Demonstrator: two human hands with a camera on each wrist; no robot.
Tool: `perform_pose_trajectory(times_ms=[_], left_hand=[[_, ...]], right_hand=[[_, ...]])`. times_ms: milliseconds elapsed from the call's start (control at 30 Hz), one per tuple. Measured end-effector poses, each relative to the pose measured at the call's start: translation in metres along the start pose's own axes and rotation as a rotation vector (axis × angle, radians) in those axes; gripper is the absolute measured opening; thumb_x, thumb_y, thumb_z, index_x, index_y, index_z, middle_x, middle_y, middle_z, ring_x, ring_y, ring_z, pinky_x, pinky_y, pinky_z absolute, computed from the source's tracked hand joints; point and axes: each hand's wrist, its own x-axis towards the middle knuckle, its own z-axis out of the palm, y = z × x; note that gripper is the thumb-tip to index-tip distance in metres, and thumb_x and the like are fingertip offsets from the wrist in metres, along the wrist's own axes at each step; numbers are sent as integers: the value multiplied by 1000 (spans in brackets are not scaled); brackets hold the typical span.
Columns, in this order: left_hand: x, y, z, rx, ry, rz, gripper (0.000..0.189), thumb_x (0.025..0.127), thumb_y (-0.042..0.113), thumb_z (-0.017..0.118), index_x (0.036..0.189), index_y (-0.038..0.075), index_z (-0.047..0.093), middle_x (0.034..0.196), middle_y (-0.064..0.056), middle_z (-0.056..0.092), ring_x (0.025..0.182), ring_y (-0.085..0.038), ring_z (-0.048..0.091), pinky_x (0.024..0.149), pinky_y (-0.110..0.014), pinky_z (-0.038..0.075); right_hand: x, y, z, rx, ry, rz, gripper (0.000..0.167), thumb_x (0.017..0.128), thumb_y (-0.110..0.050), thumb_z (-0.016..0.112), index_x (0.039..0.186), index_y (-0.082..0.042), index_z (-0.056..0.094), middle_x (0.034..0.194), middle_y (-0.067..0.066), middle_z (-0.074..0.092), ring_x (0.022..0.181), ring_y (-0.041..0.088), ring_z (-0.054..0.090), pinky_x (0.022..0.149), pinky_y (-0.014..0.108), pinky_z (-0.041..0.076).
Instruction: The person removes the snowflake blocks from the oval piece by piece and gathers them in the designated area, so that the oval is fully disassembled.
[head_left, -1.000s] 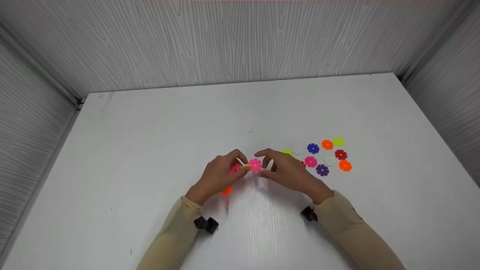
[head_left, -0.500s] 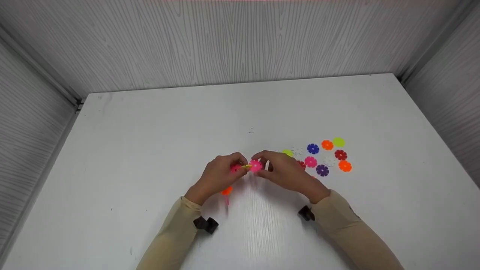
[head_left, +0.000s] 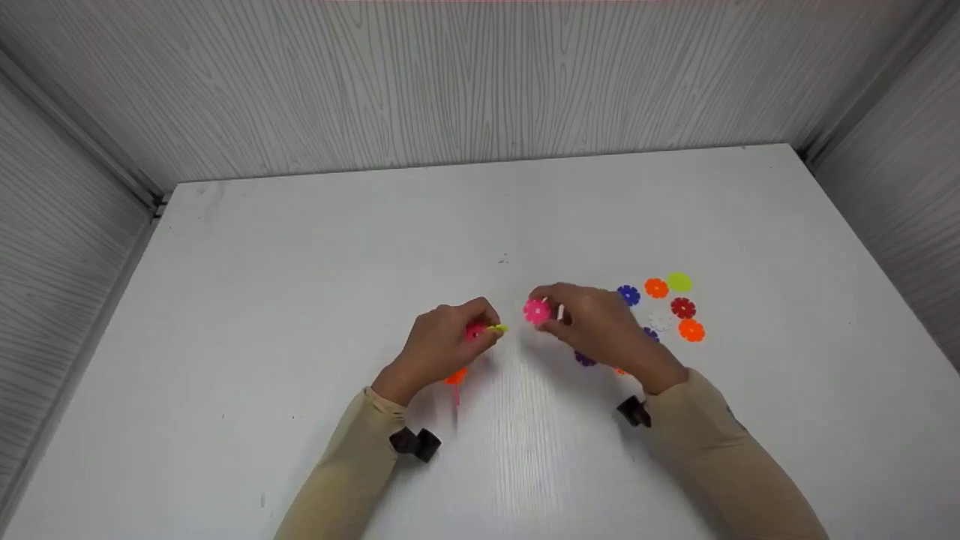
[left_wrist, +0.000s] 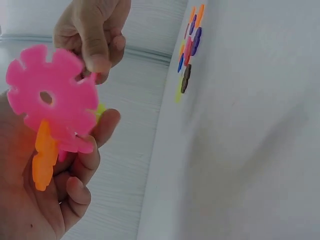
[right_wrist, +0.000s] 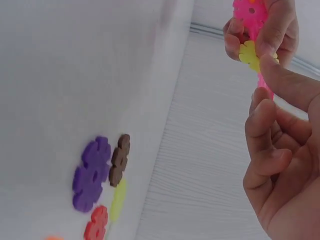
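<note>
My left hand (head_left: 442, 345) grips a chain of slotted, flower-shaped interlocking discs. In the left wrist view a large pink disc (left_wrist: 60, 107) faces the camera, with an orange disc (left_wrist: 45, 157) slotted into its lower edge. A yellow disc (head_left: 498, 328) pokes out at the left fingertips. To its right, my right hand (head_left: 604, 326) pinches a single pink disc (head_left: 537, 310) between thumb and fingers, a gap apart from the yellow one in the head view. The left palm hides part of the chain.
Loose discs lie on the white table (head_left: 315, 270) to the right, among them a yellow one (head_left: 679, 282), a red one (head_left: 683, 307) and an orange one (head_left: 691, 330). My right hand and forearm cover some of them. A pale wood-grain panel (head_left: 480, 82) stands behind the table.
My right fingers, first spread around the pink disc beside the yellow one, have pinched it. They have moved right and away from me with it, leaving the yellow disc. My left hand is nearly still.
</note>
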Motion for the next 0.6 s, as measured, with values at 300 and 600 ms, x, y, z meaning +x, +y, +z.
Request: perform_pose_trajectory(times_ms=[300, 600], left_hand=[[1, -11, -10, -60, 47, -107, 10, 91, 24, 64, 97, 16, 65, 78, 0, 68, 69, -12, 53, 60, -26, 40], [4, -13, -3, -77, 41, -134, 9, 91, 29, 66, 97, 23, 68, 75, 3, 61, 71, -11, 52, 61, -26, 40]], right_hand=[[-16, 51, -43, 67, 149, 143, 40, 87, -11, 71, 125, -8, 61, 94, 13, 65, 77, 23, 60, 62, 20, 47], [-2, 69, -38, 141, 174, 222, 41, 89, -13, 68, 129, -10, 59, 90, 11, 57, 73, 21, 50, 58, 16, 42]])
